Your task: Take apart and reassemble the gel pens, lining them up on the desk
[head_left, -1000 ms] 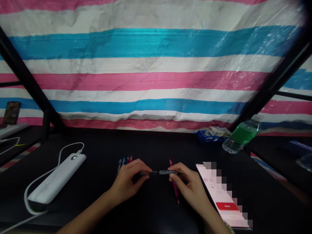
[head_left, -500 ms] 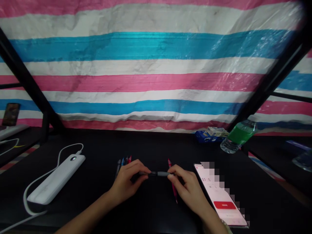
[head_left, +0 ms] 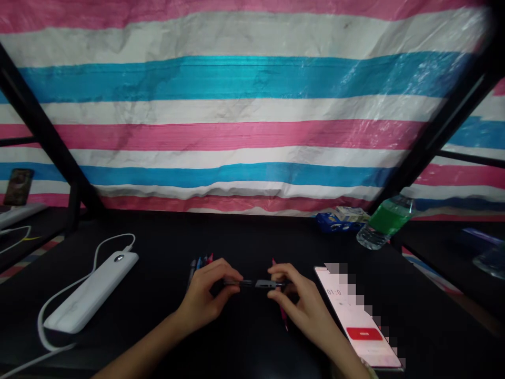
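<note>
Between thumb and fingers, my left hand (head_left: 211, 289) pinches a dark, partly clear pen piece (head_left: 245, 283) whose end points right. Facing it across a small gap is a grey pen part (head_left: 266, 283), held in my right hand (head_left: 298, 295) with the fingers closed about its dark right end. A pink-red pen (head_left: 284, 317) lies on the black table under my right hand, its middle covered. Several pens (head_left: 192, 267), with dark, blue and red ends, lie side by side behind my left hand, which hides their lower parts.
A white power bank (head_left: 92, 292) with a white cable lies at the left. To the right is a lit phone (head_left: 363, 332). Farther back stand a green-labelled bottle (head_left: 386, 221) and a blue packet (head_left: 335, 222). A striped sheet (head_left: 252, 137) hangs behind the black table (head_left: 252, 237).
The grey part has come apart from the dark piece and shifted slightly right, showing its clip side. My right fingers have spread a little around it.
</note>
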`<state>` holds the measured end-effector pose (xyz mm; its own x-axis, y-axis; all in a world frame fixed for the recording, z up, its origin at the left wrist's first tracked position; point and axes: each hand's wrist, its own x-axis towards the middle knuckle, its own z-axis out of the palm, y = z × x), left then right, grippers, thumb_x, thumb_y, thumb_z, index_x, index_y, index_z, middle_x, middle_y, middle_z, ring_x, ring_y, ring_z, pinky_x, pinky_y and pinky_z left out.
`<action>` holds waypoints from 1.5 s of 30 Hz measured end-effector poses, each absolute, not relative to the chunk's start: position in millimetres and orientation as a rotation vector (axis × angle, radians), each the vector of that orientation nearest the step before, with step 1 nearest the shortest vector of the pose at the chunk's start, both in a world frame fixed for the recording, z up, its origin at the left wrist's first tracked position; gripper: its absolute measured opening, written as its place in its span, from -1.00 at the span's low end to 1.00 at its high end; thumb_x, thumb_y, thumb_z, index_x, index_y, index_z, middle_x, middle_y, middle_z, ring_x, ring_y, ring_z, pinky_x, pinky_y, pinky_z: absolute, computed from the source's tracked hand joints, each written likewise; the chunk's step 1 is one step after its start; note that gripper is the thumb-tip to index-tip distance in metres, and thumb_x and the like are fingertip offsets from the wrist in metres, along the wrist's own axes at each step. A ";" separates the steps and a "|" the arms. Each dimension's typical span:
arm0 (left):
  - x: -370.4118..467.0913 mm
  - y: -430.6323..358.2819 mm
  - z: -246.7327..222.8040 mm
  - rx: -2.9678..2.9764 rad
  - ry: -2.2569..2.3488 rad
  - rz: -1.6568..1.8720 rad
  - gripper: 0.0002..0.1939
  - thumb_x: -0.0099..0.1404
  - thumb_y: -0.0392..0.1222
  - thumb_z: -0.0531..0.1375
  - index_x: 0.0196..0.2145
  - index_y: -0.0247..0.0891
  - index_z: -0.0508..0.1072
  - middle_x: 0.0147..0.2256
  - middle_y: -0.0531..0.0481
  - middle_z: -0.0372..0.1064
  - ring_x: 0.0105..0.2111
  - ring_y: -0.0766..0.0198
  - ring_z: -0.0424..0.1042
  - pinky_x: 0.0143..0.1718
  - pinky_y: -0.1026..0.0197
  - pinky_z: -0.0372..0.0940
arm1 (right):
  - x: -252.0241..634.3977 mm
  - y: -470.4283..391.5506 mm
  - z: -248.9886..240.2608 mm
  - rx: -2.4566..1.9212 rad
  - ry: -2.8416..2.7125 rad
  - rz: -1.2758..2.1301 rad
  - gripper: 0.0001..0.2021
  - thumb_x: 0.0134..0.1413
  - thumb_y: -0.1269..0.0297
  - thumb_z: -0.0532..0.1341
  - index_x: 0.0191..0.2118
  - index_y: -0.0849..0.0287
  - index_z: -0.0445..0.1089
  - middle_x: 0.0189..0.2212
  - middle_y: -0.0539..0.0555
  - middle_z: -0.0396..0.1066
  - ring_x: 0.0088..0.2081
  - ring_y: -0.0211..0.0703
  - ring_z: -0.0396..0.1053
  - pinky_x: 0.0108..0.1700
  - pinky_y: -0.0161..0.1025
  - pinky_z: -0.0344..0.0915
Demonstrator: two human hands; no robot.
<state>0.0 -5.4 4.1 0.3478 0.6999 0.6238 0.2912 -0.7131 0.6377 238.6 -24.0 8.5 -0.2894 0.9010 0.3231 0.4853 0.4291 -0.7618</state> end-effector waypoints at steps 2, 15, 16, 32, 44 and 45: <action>0.5 -5.7 3.5 2.193 0.865 1.320 -0.87 0.24 -0.40 0.24 -0.25 -0.25 0.49 -0.37 -0.03 0.45 -0.38 0.30 0.43 -0.34 0.27 0.32 | 238.5 -24.3 8.7 -1.141 -1.952 0.616 -0.91 0.27 0.27 0.14 -0.24 0.13 0.36 -0.40 0.00 0.38 -0.42 -0.22 0.33 -0.36 -0.31 0.18; 1.4 -7.0 4.1 2.181 0.862 1.288 -0.89 0.23 -0.38 0.23 -0.27 -0.27 0.49 -0.38 -0.05 0.45 -0.40 0.28 0.43 -0.38 0.26 0.31 | 240.8 -22.3 6.4 -1.124 -2.013 0.399 -0.68 0.36 0.23 0.00 -0.43 0.15 0.31 -0.51 0.01 0.30 -0.46 -0.19 0.30 -0.39 -0.27 0.16; 1.7 -6.9 4.4 2.175 0.868 1.291 -0.89 0.23 -0.38 0.23 -0.26 -0.27 0.49 -0.38 -0.05 0.45 -0.40 0.28 0.42 -0.39 0.26 0.31 | 241.2 -22.8 7.2 -1.125 -2.021 0.408 -0.72 0.35 0.22 0.02 -0.37 0.15 0.33 -0.48 0.02 0.33 -0.44 -0.18 0.32 -0.37 -0.28 0.17; 4.0 -6.1 1.6 2.187 0.881 1.405 -0.89 0.18 -0.44 0.26 -0.34 -0.28 0.49 -0.44 -0.02 0.45 -0.44 0.30 0.42 -0.41 0.28 0.31 | 232.8 -24.9 8.7 -1.131 -2.225 0.175 -0.80 0.35 0.22 0.03 -0.28 0.15 0.31 -0.38 0.07 0.38 -0.34 -0.14 0.35 -0.31 -0.27 0.18; 2.7 -10.0 -10.1 2.551 0.687 1.654 -0.74 0.21 -0.57 0.13 -0.35 -0.26 0.48 -0.34 -0.02 0.52 -0.37 0.30 0.52 -0.35 0.27 0.41 | 213.0 -31.9 -7.7 -1.316 -1.900 0.686 -0.52 0.38 0.06 -0.16 -0.58 0.11 0.01 -0.65 -0.06 0.06 -0.59 -0.27 0.09 -0.51 -0.29 -0.04; 1.0 -10.3 -10.3 2.612 0.633 1.689 -0.76 0.22 -0.56 0.13 -0.36 -0.27 0.47 -0.33 -0.02 0.53 -0.35 0.28 0.53 -0.35 0.25 0.42 | 212.0 -33.1 -7.0 -1.321 -1.840 0.799 -0.51 0.37 0.00 -0.16 -0.59 0.11 -0.01 -0.65 -0.07 0.02 -0.59 -0.28 0.05 -0.52 -0.29 -0.05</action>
